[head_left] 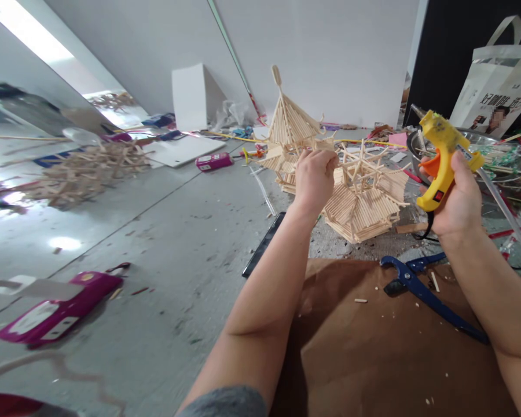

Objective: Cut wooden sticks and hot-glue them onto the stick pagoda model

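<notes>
My right hand (pixel 462 202) is wrapped round the handle of a yellow hot glue gun (pixel 443 145), its nozzle pointing up and left. A clear glue stick (pixel 503 211) sticks out behind it. My left hand (pixel 315 176) reaches forward with fingers curled closed, in front of a wooden-stick tower (pixel 286 124) with a pointed roof. Whatever its fingertips hold, if anything, is hidden. Just right of that hand stands a second wooden-stick structure (pixel 362 202), with a sloped, many-sided roof and crossed sticks on top.
Blue-handled cutters (pixel 421 286) lie on brown material (pixel 373 347) below my hands. A dark phone-like slab (pixel 264 244) and pink power strips (pixel 61 307) rest on the grey floor. A metal bowl (pixel 417 145) and a white bag (pixel 488 87) stand right; a stick pile (pixel 91 171) lies left.
</notes>
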`<act>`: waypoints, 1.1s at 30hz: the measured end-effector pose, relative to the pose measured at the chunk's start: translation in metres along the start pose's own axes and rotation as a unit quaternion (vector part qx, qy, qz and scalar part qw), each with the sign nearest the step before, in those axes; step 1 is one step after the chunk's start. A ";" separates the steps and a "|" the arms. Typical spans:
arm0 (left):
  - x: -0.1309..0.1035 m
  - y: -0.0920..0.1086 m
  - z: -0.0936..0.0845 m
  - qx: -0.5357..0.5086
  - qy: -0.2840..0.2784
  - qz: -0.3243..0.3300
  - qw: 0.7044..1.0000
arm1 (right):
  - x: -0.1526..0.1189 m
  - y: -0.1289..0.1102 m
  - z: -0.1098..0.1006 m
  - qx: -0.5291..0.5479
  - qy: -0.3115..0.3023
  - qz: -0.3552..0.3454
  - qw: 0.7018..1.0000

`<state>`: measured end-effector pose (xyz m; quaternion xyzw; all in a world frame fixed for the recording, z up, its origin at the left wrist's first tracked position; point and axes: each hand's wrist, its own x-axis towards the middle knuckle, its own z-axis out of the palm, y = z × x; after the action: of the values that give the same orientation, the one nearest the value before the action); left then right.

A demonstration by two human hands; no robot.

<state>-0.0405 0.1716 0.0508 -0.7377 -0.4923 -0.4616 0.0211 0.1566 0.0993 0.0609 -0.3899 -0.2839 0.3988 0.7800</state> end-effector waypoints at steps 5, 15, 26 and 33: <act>0.000 0.000 0.000 -0.007 0.007 -0.001 1.000 | -0.005 -0.002 0.004 0.025 -0.003 -0.010 1.000; 0.000 -0.002 0.001 -0.009 0.003 0.002 1.000 | -0.004 0.000 0.002 0.036 0.007 -0.001 0.999; -0.001 -0.002 0.002 0.030 0.004 0.016 0.999 | -0.006 0.000 0.004 0.038 0.001 -0.006 0.999; 0.000 -0.003 0.003 0.054 0.003 0.016 0.998 | -0.005 0.000 0.003 0.027 0.003 0.000 1.000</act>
<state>-0.0412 0.1746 0.0479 -0.7418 -0.5045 -0.4363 0.0698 0.1519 0.0958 0.0622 -0.3700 -0.2708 0.4049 0.7911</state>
